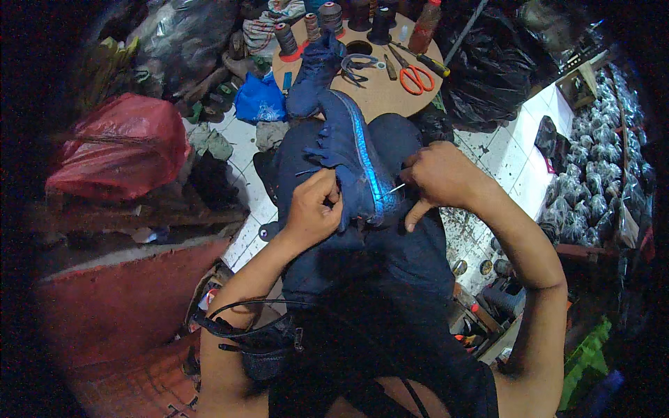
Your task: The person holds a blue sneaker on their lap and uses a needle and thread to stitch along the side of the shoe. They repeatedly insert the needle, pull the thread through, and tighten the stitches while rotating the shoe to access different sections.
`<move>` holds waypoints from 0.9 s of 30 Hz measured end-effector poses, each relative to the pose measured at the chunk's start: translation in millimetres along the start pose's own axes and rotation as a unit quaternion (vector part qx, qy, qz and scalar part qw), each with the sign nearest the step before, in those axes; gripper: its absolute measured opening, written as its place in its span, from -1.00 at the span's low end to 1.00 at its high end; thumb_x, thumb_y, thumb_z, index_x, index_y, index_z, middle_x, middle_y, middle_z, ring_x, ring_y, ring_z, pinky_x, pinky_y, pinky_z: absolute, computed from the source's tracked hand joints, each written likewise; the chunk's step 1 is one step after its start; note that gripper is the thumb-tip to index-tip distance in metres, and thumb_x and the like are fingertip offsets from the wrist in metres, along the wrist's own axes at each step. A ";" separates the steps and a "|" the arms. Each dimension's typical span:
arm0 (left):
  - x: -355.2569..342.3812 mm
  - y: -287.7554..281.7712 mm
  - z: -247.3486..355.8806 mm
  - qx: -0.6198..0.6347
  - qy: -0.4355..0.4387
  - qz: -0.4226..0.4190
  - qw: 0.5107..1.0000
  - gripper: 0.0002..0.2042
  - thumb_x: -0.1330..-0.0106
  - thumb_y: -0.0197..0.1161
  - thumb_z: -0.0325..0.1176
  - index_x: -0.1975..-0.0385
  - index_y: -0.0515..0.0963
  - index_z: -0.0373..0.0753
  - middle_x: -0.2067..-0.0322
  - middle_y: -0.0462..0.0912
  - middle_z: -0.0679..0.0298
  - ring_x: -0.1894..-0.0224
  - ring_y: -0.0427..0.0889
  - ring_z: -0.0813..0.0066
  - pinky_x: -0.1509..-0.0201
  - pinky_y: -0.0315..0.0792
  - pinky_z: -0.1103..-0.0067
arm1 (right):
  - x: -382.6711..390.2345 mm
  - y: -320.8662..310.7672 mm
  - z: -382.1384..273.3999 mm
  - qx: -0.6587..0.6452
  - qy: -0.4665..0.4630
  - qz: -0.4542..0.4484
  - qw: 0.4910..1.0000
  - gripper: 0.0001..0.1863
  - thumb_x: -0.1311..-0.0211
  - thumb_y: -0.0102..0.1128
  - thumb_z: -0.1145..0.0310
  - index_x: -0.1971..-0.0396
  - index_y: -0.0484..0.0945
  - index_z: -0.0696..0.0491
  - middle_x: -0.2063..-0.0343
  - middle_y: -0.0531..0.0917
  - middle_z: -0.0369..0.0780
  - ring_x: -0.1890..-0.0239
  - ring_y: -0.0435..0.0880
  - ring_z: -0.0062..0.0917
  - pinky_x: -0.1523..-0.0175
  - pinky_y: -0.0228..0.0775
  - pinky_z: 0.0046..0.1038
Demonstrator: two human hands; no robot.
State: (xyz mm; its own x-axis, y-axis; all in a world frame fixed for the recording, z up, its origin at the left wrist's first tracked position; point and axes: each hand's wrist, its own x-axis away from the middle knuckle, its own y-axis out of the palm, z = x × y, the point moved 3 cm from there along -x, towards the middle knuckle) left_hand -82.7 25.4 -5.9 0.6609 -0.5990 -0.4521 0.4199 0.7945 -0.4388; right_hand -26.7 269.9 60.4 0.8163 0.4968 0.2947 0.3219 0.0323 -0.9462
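Note:
A dark blue sneaker (336, 132) lies across my lap with its sole edge, a shiny light-blue strip (364, 150), turned to the right. My left hand (313, 207) is closed on the sneaker's near left side, fingers curled against the upper. On the other side, my right hand (440, 177) is closed around a tool with a thin metal shaft, apparently an awl (397, 188); its handle is hidden in the fist. The shaft points at the sole edge near the sneaker's near end. A second dark blue shoe (311, 80) leans beyond it against the round table.
Thread spools (286, 40), orange-handled scissors (417, 79), pincers (359, 68) and a yellow-handled tool (437, 65) lie on the round wooden table (390, 101). A red plastic bag (118, 150) is at left. Black bags (491, 76) and many wrapped bundles (592, 167) fill the right.

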 end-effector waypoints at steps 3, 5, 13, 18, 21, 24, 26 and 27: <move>0.8 0.6 1.9 -0.012 -0.009 0.019 1.000 -0.76 -0.08 0.26 -0.74 0.54 0.29 -0.37 0.53 0.35 0.07 0.52 0.43 0.13 0.42 0.31 0.40 | 4.7 6.7 1.7 -0.036 -0.032 0.046 0.998 -0.14 0.37 0.47 -0.52 0.48 0.73 0.11 0.57 0.66 -0.14 0.40 0.75 -0.13 0.31 0.55 -0.17; 0.1 1.6 3.9 -0.022 -0.010 0.034 0.999 -0.77 -0.08 0.25 -0.74 0.53 0.30 -0.37 0.53 0.36 0.07 0.53 0.43 0.12 0.43 0.30 0.39 | 10.7 21.1 6.2 -0.208 -0.047 0.054 0.976 -0.24 0.30 0.56 -0.39 0.50 0.74 0.11 0.65 0.62 -0.21 0.51 0.70 -0.27 0.38 0.52 -0.26; 10.1 -46.4 2.6 -0.056 -0.088 -0.027 0.994 -0.73 -0.28 0.51 -0.48 0.52 0.50 -0.31 0.40 0.67 0.22 0.51 0.58 0.61 0.42 0.42 0.65 | 116.5 118.0 135.2 -0.841 -0.023 0.514 0.168 0.29 0.20 0.14 -0.74 -0.37 0.43 0.04 0.65 0.19 -0.47 0.60 0.20 -0.71 0.40 0.16 -0.58; 26.1 -59.5 -19.5 0.272 -0.256 0.013 0.928 -0.75 -0.54 0.30 -0.38 0.38 0.40 -0.26 0.20 0.71 0.11 0.17 0.75 0.42 0.11 0.67 0.50 | 131.1 136.5 117.4 -0.777 0.152 0.594 0.142 -0.12 -0.46 0.11 -0.32 -0.53 0.28 0.00 0.63 0.20 -0.44 0.57 0.22 -0.70 0.40 0.19 -0.60; 31.3 -39.1 -23.6 0.441 -0.274 0.059 0.853 -0.75 -0.63 0.16 -0.28 0.31 0.31 -0.18 0.21 0.67 0.15 -0.09 0.75 0.18 -0.17 0.69 0.28 | 80.7 115.0 34.9 -0.697 0.239 0.461 0.494 -0.32 -0.45 0.27 0.00 -0.42 0.41 0.05 0.46 0.42 -0.44 0.55 0.33 -0.75 0.40 0.23 -0.66; 35.5 -28.0 -25.6 0.502 -0.277 0.124 0.810 -0.77 -0.66 0.11 -0.20 0.27 0.29 -0.08 0.43 0.47 0.36 0.17 0.74 0.41 0.10 0.65 0.51 | 45.9 90.6 -34.2 -0.522 0.260 0.223 0.782 -0.43 -0.30 0.47 0.10 -0.16 0.56 0.12 0.35 0.63 -0.36 0.50 0.49 -0.70 0.36 0.34 -0.59; 36.4 -37.5 -28.9 0.532 -0.265 0.164 0.787 -0.78 -0.67 0.09 -0.20 0.27 0.29 -0.06 0.47 0.34 0.41 0.39 0.49 0.58 0.31 0.42 0.63 | 36.3 77.6 -50.6 -0.502 0.234 0.169 0.815 -0.57 -0.31 0.46 0.14 0.02 0.59 0.13 0.31 0.66 -0.32 0.50 0.49 -0.69 0.36 0.34 -0.58; 36.5 -43.0 -30.9 0.555 -0.258 0.186 0.769 -0.78 -0.68 0.08 -0.20 0.27 0.28 -0.05 0.49 0.27 0.43 0.50 0.36 0.66 0.42 0.30 0.69 | 32.5 69.2 -52.6 -0.520 0.204 0.237 0.795 -0.62 -0.33 0.45 0.14 0.09 0.60 0.12 0.30 0.67 -0.31 0.51 0.49 -0.69 0.37 0.32 -0.59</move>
State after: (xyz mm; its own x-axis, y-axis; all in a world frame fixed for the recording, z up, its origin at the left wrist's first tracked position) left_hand -95.8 -33.7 -27.5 0.9025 -0.4168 0.1084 0.2241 0.6695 0.7082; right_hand 47.4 242.7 11.5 0.9835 -0.0897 0.1571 -0.0189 -0.9146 -0.4039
